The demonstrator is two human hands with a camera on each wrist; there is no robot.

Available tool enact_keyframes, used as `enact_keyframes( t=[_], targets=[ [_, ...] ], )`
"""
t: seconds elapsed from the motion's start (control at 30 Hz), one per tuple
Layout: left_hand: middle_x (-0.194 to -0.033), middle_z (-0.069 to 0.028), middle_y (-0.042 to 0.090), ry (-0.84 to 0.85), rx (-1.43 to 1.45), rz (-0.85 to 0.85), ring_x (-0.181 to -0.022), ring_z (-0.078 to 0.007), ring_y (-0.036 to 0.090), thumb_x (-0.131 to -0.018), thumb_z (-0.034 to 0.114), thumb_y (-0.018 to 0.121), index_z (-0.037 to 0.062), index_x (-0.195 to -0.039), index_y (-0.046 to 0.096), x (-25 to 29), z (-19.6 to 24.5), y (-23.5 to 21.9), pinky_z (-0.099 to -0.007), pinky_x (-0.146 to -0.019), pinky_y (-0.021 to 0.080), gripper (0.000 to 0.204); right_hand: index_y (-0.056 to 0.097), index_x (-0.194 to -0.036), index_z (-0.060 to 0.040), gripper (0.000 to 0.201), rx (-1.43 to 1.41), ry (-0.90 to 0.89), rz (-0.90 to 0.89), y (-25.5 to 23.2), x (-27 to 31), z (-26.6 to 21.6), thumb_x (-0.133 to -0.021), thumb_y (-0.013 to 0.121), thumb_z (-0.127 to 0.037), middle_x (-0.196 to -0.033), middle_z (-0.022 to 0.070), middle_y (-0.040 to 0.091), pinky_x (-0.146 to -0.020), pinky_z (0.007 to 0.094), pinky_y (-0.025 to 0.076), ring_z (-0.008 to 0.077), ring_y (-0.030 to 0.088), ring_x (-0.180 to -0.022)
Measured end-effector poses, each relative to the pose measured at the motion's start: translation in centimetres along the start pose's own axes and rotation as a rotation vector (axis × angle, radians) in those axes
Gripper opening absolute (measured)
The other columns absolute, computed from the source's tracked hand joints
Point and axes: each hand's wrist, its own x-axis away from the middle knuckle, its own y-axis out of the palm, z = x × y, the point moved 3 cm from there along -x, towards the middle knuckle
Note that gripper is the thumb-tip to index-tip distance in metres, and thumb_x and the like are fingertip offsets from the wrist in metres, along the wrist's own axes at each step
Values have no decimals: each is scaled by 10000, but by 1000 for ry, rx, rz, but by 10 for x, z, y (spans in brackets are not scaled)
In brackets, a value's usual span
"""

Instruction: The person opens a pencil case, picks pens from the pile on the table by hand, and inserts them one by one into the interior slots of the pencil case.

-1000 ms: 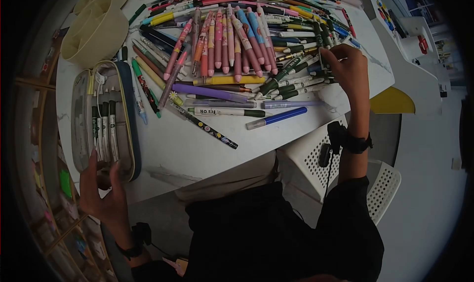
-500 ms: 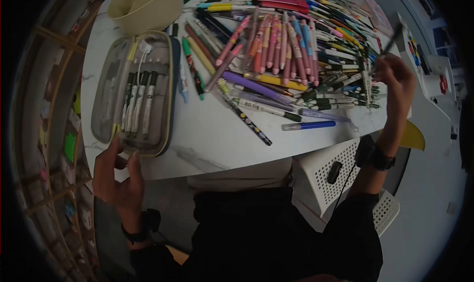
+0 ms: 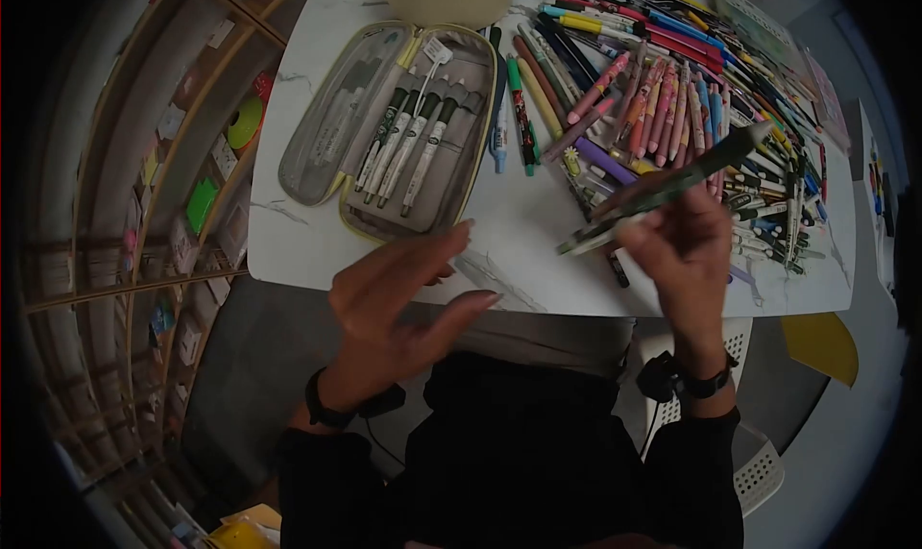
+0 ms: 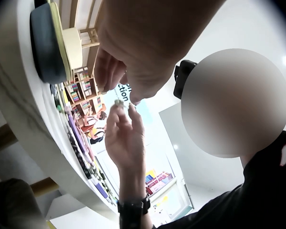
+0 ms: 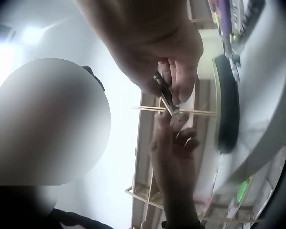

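My right hand [image 3: 687, 266] pinches a dark green and white pen [image 3: 715, 158] over the table's front part. The pen is tilted, its white end pointing toward my left hand [image 3: 384, 299]. That left hand has its fingers extended and thumb apart, just in front of an unzipped pencil case [image 3: 468, 155]. Several green-and-white pens [image 3: 413, 146] lie side by side in the case's grey interior. In the right wrist view the pen [image 5: 167, 98] sits between thumb and fingers, its tip close to the left fingertips [image 5: 164, 119].
A large heap of pens, including pink ones [image 3: 663, 117], covers the table's right side. Loose green [image 3: 521, 117] and purple [image 3: 607, 161] pens lie between case and heap. Behind the case stands a cream holder [image 3: 451, 1]. A wooden shelf [image 3: 216, 155] runs along the left.
My right hand has come left from the pen heap, carrying the pen. The left hand has shifted right along the table's front edge, and the head view has turned left.
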Motion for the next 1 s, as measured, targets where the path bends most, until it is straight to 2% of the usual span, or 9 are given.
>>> enact_keyframes(
  t=[0.1, 0.27, 0.33, 0.43, 0.57, 0.67, 0.73, 0.83, 1.0],
  targets=[
    [-819, -129, 681, -29, 61, -58, -649, -197, 663, -680, 19, 807, 3, -1121, 661, 8, 7, 11, -270, -529, 504, 464, 569, -865, 22, 162, -229, 258, -226, 48, 8, 31, -809, 719, -4, -770, 68, 670, -634, 192, 477, 62, 629, -738],
    [-752, -127, 675, -42, -71, -52, -619, -210, 665, -699, -17, 782, 1, -1099, 673, 23, -5, -7, -276, -542, 511, 415, 588, -885, 46, 182, -80, 212, -360, 76, 1, 43, -826, 718, -67, -756, 96, 676, -604, 221, 498, 89, 643, -698],
    [-737, -126, 675, -89, -346, 42, -609, -199, 665, -713, -24, 766, 4, -1067, 688, 22, -9, -18, -272, -539, 504, 364, 606, -968, 51, 233, 155, 85, -447, 80, -1, 44, -829, 714, -102, -738, 114, 672, -576, 228, 496, 125, 650, -642],
    [-700, -116, 661, -135, -418, 57, -566, -185, 643, -730, -13, 755, 7, -1035, 698, 16, -23, -25, -268, -504, 480, 310, 583, -1104, 31, 336, 254, 69, -499, 78, 6, 52, -821, 706, -101, -781, 141, 669, -555, 271, 503, 183, 657, -619],
    [-662, -92, 631, -147, -487, 2, -538, -193, 603, -729, 4, 752, 14, -1007, 703, 11, -34, -17, -292, -483, 453, 283, 521, -1221, 12, 456, 344, 21, -409, 76, 5, 47, -815, 704, -86, -822, 156, 660, -537, 332, 505, 235, 656, -607],
    [-638, -59, 585, -49, -612, -10, -553, -208, 559, -718, 35, 753, 26, -978, 708, 2, -36, -7, -321, -499, 441, 264, 466, -1290, -8, 554, 439, 21, -439, 75, 3, 48, -797, 709, -77, -824, 163, 641, -551, 378, 507, 283, 642, -612],
    [-652, -37, 555, -40, -658, -50, -607, -218, 535, -716, 63, 748, 39, -962, 712, -2, -38, -2, -337, -532, 441, 250, 458, -1310, -14, 594, 528, -106, -426, 77, 3, 51, -778, 715, -74, -772, 157, 606, -554, 393, 498, 315, 624, -620],
    [-691, -39, 549, -35, -740, -111, -670, -217, 526, -723, 82, 742, 42, -954, 713, -10, -38, 0, -336, -546, 437, 236, 488, -1260, -8, 561, 724, -171, -426, 80, 1, 56, -753, 722, -66, -817, 155, 573, -559, 412, 494, 338, 615, -639],
    [-733, -60, 550, 2, -744, -149, -733, -232, 517, -721, 81, 733, 28, -952, 709, -24, -41, 3, -353, -565, 432, 239, 550, -1135, -55, 396, 800, -142, -416, 89, 1, 69, -781, 715, -123, -954, 133, 532, -582, 410, 502, 329, 616, -694]
  ],
)
